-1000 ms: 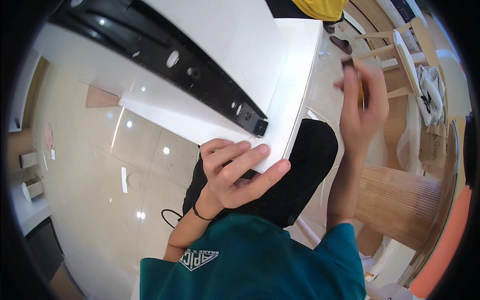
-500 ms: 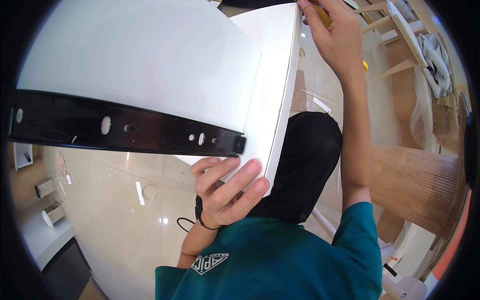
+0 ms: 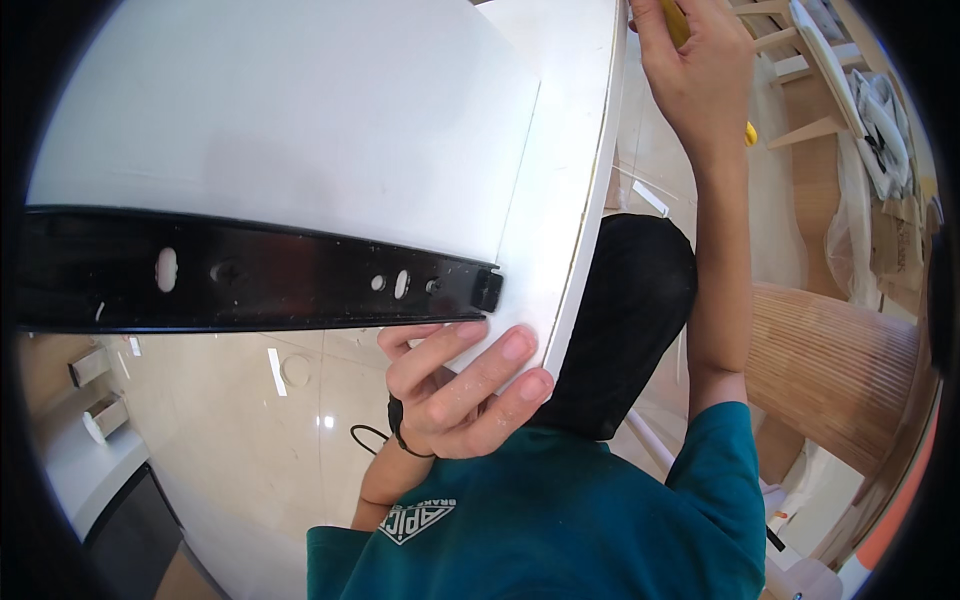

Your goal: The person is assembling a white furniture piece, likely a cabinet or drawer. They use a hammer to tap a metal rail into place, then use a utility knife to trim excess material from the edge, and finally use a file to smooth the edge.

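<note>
I see the white panel (image 3: 300, 120) filling most of the view, raised close above me, a black slide rail (image 3: 250, 275) fixed across it. My left hand (image 3: 460, 395) props the lower corner, 4 fingers (image 3: 500, 350) pressed flat on the face. My right hand (image 3: 700, 80) grips the far edge, fingers wrapped around a yellow tool (image 3: 680, 20). With so light a hold, I judge the panel could tip or slip.
</note>
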Demonstrator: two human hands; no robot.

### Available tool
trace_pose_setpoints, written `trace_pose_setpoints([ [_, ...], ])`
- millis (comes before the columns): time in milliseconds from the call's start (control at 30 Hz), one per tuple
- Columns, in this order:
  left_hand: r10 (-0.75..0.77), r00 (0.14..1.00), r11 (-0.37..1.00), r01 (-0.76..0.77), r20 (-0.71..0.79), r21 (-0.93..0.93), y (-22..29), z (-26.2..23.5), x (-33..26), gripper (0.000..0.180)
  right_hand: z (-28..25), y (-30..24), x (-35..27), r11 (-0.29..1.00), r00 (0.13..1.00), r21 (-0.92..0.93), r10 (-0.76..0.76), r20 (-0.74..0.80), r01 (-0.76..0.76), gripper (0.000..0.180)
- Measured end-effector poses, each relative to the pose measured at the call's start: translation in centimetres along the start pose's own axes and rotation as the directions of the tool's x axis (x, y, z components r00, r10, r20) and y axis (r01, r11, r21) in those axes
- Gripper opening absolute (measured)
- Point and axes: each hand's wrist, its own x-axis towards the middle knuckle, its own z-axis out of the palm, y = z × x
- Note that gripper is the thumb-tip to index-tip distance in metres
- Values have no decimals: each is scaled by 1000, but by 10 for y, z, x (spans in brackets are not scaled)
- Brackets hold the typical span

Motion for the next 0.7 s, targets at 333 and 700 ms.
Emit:
trace_pose_setpoints([
  [333, -5, 1000, 1000, 5, -2, -8, 0, 0, 2, 31, 1, 0, 1, 988, 995, -118, -101, 13, 102, 10],
  [700, -42, 997, 999, 42, 72, -1, 4, -10, 1, 32, -10, -34, -13, 998, 998, 62, 13, 66, -17, 6],
])
